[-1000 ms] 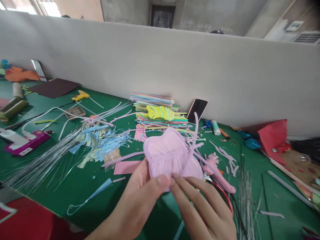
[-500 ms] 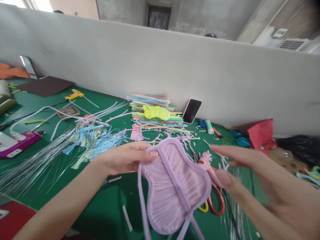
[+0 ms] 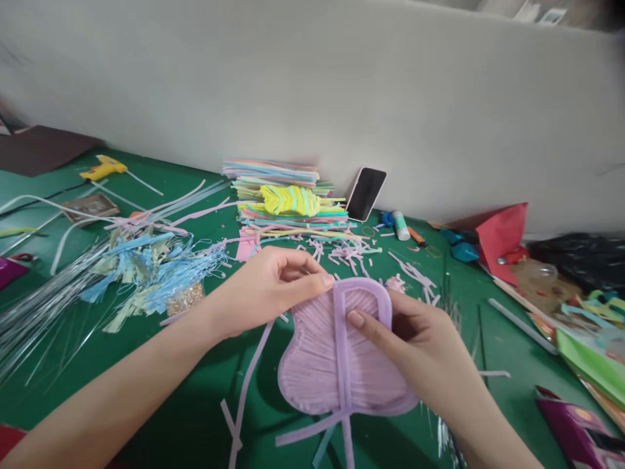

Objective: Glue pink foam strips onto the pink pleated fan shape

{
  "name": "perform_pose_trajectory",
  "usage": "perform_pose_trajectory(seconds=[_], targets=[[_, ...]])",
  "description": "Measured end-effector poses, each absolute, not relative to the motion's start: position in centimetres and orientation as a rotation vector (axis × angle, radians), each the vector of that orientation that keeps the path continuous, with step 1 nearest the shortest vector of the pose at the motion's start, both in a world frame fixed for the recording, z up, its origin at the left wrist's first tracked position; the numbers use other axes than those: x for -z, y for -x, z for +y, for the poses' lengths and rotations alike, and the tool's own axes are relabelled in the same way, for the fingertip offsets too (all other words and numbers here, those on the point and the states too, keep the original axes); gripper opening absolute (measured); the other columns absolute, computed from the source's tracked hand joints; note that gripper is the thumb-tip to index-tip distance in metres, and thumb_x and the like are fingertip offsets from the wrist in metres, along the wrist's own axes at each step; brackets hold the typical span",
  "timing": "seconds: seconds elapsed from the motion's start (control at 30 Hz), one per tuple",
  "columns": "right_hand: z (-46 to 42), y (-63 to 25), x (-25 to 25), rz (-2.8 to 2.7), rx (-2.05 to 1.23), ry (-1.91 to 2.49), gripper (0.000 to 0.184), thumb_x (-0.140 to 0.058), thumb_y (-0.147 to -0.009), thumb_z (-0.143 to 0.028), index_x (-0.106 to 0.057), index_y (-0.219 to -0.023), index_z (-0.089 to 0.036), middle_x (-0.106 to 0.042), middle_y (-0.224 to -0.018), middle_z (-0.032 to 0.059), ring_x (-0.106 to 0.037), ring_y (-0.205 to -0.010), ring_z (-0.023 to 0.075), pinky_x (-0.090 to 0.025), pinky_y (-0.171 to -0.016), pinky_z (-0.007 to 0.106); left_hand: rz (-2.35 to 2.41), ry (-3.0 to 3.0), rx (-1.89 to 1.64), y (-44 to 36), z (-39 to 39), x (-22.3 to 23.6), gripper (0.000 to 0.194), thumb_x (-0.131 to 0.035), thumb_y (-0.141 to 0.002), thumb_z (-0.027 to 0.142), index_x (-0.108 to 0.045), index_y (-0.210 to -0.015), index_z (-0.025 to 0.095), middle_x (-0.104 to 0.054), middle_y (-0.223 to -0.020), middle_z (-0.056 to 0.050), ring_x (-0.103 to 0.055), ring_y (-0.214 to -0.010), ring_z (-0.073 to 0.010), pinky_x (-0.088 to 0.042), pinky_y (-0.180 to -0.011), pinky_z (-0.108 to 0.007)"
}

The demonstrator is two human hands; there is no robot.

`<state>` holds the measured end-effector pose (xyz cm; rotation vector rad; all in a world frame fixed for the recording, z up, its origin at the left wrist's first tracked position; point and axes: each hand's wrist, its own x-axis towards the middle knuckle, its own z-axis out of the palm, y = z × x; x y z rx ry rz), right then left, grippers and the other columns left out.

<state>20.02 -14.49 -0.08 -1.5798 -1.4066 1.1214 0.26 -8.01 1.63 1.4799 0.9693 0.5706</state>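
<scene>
Between my hands is a lilac butterfly-like shape (image 3: 312,358) made of pipe cleaners, with a raised double strip down its middle and loose ends hanging below. My left hand (image 3: 280,286) pinches its upper left edge, thumb on top. My right hand (image 3: 415,339) grips the upper right lobe, thumb on the face and fingers behind, hidden. A loose lilac strip (image 3: 251,371) hangs under my left hand.
Bundled pipe cleaners (image 3: 273,172) and a yellow woven piece (image 3: 290,200) lie at the back beside a leaning phone (image 3: 366,194). Blue tassels (image 3: 180,280), wires (image 3: 63,306) and a yellow glue gun (image 3: 105,168) are left; a red paper sheet (image 3: 502,238) stands right.
The lilac shape has turned so its middle strip stands nearly upright. My right hand, apart from it half a second ago, now grips its right lobe. The view has tilted down.
</scene>
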Motion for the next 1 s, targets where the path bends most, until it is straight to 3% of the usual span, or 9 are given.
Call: perform_pose_trajectory(seconds=[0.37, 0.6, 0.83, 1.0], targets=[[-14.6, -19.7, 0.1, -1.398, -1.088, 1.525, 0.02, -0.071, -0.075, -0.04, -0.072, -0.079, -0.021, -0.069, -0.068, 0.0005, -0.059, -0.06, 0.0138, -0.049, -0.051, 0.023, 0.974, -1.533, -0.585, -1.0, -7.3, -1.9, 0.01, -0.068, -0.074, 0.028, -0.069, -0.073, 0.018, -0.067, -0.067, 0.001, -0.058, -0.062, -0.0119, -0.044, -0.054, -0.019], [-14.5, -19.9, -0.2, -1.486, -1.102, 1.48, 0.021, -0.067, -0.079, -0.04, -0.068, -0.085, -0.02, -0.069, -0.075, 0.0004, -0.061, -0.063, 0.0138, -0.051, -0.054, 0.023, 0.983, -1.595, -0.526, -1.0, -7.2, -2.8, 0.008, -0.067, -0.074, 0.026, -0.068, -0.07, 0.018, -0.063, -0.062, 0.002, -0.054, -0.057, -0.0098, -0.042, -0.052, -0.018], [-13.6, -19.8, -1.3, -1.639, -0.976, 1.476, 0.03, -0.056, -0.087, -0.044, -0.06, -0.07, -0.019, -0.055, -0.062, -0.003, -0.048, -0.055, 0.0093, -0.039, -0.047, 0.019, 0.944, -1.642, -0.557, -1.2, -7.4, -3.2, 0.011, -0.066, -0.076, 0.029, -0.069, -0.072, 0.019, -0.065, -0.067, 0.002, -0.057, -0.062, -0.0111, -0.043, -0.054, -0.018], [-13.4, -19.7, -1.5, -1.679, -0.947, 1.466, 0.027, -0.057, -0.087, -0.042, -0.059, -0.071, -0.02, -0.051, -0.061, -0.0031, -0.044, -0.055, 0.0093, -0.035, -0.046, 0.02, 0.919, -1.668, -0.544, -1.1, -7.0, -3.1, 0.01, -0.067, -0.077, 0.029, -0.069, -0.073, 0.019, -0.065, -0.069, 0.002, -0.058, -0.064, -0.0116, -0.044, -0.056, -0.018]])
